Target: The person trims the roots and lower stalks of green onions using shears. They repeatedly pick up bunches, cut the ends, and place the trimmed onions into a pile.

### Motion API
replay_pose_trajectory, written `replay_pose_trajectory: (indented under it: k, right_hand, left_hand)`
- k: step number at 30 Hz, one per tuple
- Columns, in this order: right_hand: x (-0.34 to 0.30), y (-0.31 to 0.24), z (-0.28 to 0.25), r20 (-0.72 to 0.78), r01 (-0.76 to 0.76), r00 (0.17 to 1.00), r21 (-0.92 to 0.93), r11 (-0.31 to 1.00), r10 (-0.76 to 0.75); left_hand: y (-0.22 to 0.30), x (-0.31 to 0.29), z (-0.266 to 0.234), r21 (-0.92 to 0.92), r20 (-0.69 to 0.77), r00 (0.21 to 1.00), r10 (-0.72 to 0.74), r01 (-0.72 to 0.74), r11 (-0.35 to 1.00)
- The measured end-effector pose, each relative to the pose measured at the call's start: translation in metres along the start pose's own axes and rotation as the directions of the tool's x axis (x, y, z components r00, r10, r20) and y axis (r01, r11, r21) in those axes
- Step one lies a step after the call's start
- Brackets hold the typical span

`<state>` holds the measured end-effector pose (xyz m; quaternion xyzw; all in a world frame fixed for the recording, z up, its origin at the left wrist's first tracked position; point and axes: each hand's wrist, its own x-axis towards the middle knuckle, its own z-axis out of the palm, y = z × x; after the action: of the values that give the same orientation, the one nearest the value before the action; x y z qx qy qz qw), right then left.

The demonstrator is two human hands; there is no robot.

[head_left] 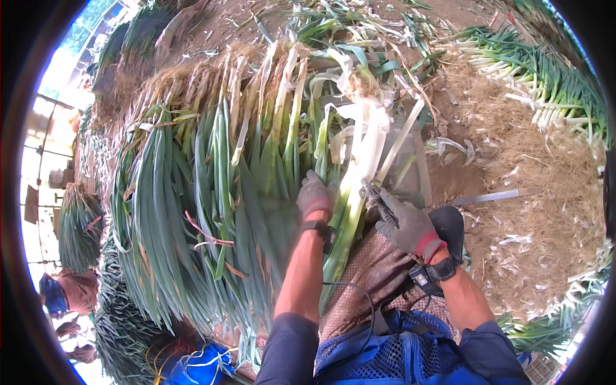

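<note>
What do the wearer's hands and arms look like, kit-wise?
Left hand and right hand: grey gloves, reddish cuffs. Black wrist straps; small boxy device at the right wrist. Dark blue sleeves, forearms partly bare. Thin dark cable near left forearm.

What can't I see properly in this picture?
In the head view:
Left hand: its palm, hidden by the hand's back.
Dark thing in the right hand: partly covered by that hand.
Lower-left blue plastic: cut off by the lower edge.
Upper-right stalks: cut off by the round rim.
</note>
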<state>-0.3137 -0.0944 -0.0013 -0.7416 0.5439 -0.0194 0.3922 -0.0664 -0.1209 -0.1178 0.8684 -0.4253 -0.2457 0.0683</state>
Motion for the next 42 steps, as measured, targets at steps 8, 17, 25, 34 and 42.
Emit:
replay_pose_trajectory:
  k: [8, 17, 25, 34, 42]
  right_hand:
    - [0.005, 0.012, 0.011, 0.011, 0.068, 0.998, 0.016, 0.998, -0.068]
    - [0.006, 0.035, 0.02, -0.089, 0.2, 0.977, 0.1, 0.975, -0.191]
    - [0.002, 0.035, 0.026, -0.038, 0.143, 0.99, 0.138, 0.98, -0.139]
    - [0.007, 0.041, 0.04, -0.151, 0.205, 0.975, 0.329, 0.922, -0.164]
    - [-0.001, 0.029, 0.021, 0.024, 0.087, 0.995, 0.258, 0.962, -0.096]
  left_hand:
    - [-0.014, 0.036, 0.032, -0.002, 0.135, 0.989, -0.066, 0.067, 0.998]
    - [0.028, 0.089, -0.127, -0.037, 0.075, 0.969, 0.233, -0.231, 0.972]
    - [0.174, 0.118, -0.257, 0.771, -0.438, 0.263, 0.86, -0.383, 0.51]
    - [-0.005, 0.027, -0.07, 0.423, -0.382, 0.821, 0.424, -0.253, 0.87]
    - [-0.038, 0.054, -0.055, 0.257, -0.16, 0.937, 0.312, -0.266, 0.929]
